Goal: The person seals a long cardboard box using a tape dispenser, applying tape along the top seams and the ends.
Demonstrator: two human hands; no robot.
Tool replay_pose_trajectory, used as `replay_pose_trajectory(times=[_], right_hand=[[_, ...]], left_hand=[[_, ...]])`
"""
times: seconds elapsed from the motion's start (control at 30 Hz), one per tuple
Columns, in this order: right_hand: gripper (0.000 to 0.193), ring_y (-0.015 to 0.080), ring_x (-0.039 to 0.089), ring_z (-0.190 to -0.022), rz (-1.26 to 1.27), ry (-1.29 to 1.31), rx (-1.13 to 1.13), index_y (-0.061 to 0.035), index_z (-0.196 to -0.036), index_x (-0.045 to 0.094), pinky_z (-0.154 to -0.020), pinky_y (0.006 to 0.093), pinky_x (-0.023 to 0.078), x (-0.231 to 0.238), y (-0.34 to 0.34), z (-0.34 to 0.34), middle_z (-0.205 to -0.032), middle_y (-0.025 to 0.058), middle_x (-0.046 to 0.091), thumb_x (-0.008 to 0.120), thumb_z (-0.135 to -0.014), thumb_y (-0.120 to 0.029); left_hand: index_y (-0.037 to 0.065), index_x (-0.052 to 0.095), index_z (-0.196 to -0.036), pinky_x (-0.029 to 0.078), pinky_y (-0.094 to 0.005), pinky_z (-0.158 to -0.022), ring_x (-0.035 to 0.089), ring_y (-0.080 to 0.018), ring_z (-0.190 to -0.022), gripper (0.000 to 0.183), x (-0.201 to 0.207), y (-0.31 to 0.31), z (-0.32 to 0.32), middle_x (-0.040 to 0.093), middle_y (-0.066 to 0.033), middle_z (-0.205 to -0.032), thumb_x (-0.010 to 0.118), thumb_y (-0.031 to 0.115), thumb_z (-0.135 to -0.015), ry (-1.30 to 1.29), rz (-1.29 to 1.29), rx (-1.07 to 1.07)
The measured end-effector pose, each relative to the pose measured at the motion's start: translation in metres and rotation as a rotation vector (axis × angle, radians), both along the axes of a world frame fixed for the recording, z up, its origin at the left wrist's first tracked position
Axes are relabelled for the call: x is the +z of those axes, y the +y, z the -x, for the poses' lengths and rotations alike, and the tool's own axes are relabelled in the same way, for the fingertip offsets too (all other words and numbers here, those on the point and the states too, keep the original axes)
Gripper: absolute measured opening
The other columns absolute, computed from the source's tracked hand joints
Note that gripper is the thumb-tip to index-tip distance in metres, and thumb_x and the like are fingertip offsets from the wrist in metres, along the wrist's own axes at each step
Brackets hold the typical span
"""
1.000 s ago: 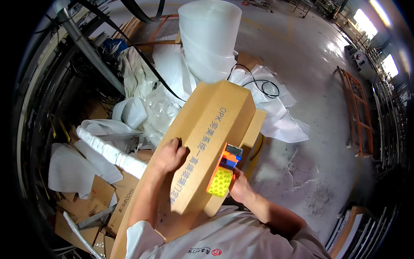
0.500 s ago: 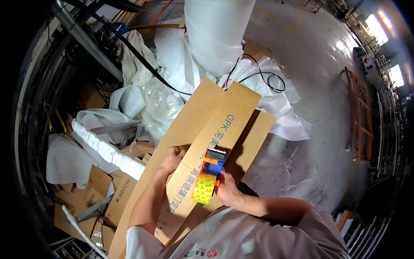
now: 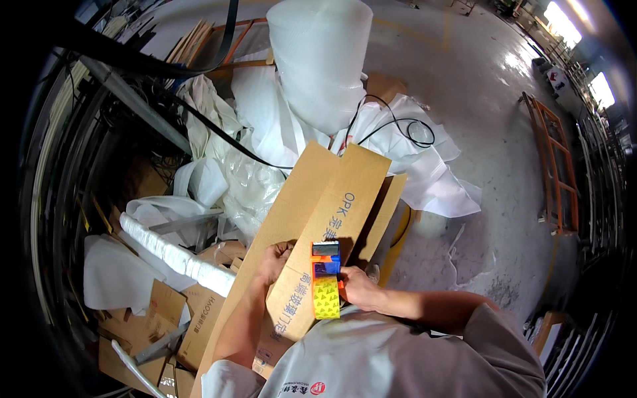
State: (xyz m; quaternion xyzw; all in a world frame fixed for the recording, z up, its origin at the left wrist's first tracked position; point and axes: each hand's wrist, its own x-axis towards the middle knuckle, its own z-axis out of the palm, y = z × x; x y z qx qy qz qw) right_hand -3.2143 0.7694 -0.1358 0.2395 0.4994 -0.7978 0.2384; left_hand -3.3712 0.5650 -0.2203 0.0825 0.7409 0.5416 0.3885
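A long brown cardboard box (image 3: 342, 182) with printed marks slants away from my body, its side flaps standing out along both edges. My left hand (image 3: 274, 261) is closed on the edge of the middle panel, its fingertips curled out of sight. In my right hand (image 3: 360, 289) is a tape dispenser (image 3: 326, 268) in blue and orange, loaded with a yellow patterned roll (image 3: 326, 298). It lies over the printed middle panel, toothed end pointing away from me. My right fingers wrap its right side and are partly hidden.
Beyond the box stands a big roll of white foam sheet (image 3: 318, 66) with loose sheets about its base. A black cable (image 3: 398, 123) loops there. Cardboard scraps (image 3: 156, 315) and a wrapped bar (image 3: 174, 253) lie at left. An orange metal frame (image 3: 556, 166) stands at right.
The dispenser has turned from a slant to nearly in line with my view. The far end of the box sits lower in view, and my body has leaned further over the near end.
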Motion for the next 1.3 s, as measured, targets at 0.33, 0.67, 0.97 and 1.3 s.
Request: replay_pose_trajectory(times=[0.33, 0.67, 0.97, 1.3], right_hand=[[0.023, 0.0153, 0.066, -0.082, -0.578, 0.295, 0.329, 0.0001, -0.108, 0.068, -0.077, 0.0344, 0.052, 0.074, 0.030, 0.036, -0.087, 0.0152, 0.070, 0.069, -0.086, -0.008], [0.040, 0.0257, 0.069, -0.108, -1.220, 1.270, -0.009, -0.0082, -0.105, 0.063, -0.096, 0.0413, 0.054, 0.007, 0.033, 0.069, -0.110, 0.0059, 0.071, 0.081, -0.074, -0.025], [0.047, 0.0260, 0.068, -0.116, -1.183, 1.227, 0.061, -0.0057, -0.111, 0.063, -0.104, 0.0394, 0.052, -0.010, 0.037, 0.058, -0.119, 0.0082, 0.071, 0.081, -0.073, -0.026], [0.072, 0.0333, 0.067, -0.116, -1.153, 1.153, 0.102, -0.0027, -0.129, 0.058, -0.105, 0.0423, 0.052, -0.022, 0.039, 0.053, -0.129, 0.0146, 0.067, 0.084, -0.066, -0.028]], left_hand=[[-0.001, 0.066, -0.092, 0.051, -0.0268, -0.077, 0.056, -0.0081, -0.080, 0.020, -0.012, 0.006, -0.013, 0.067, -0.0018, -0.086, 0.057, 0.012, -0.104, -0.044, -0.186, 0.143], [-0.002, 0.065, -0.094, 0.051, -0.0258, -0.072, 0.056, -0.0079, -0.079, 0.018, -0.001, 0.009, -0.010, 0.066, -0.0007, -0.084, 0.057, 0.011, -0.104, -0.097, -0.260, 0.128], [-0.015, 0.046, -0.136, 0.046, -0.0528, -0.100, 0.054, -0.0481, -0.117, 0.068, 0.010, -0.005, 0.003, 0.056, -0.0344, -0.126, 0.071, 0.024, -0.085, 0.963, 0.743, 0.115], [0.005, 0.069, -0.086, 0.054, -0.0557, -0.070, 0.067, -0.0466, -0.069, 0.038, 0.056, -0.004, 0.007, 0.069, -0.0230, -0.079, 0.053, 0.036, -0.097, 0.766, 0.692, -0.075]])
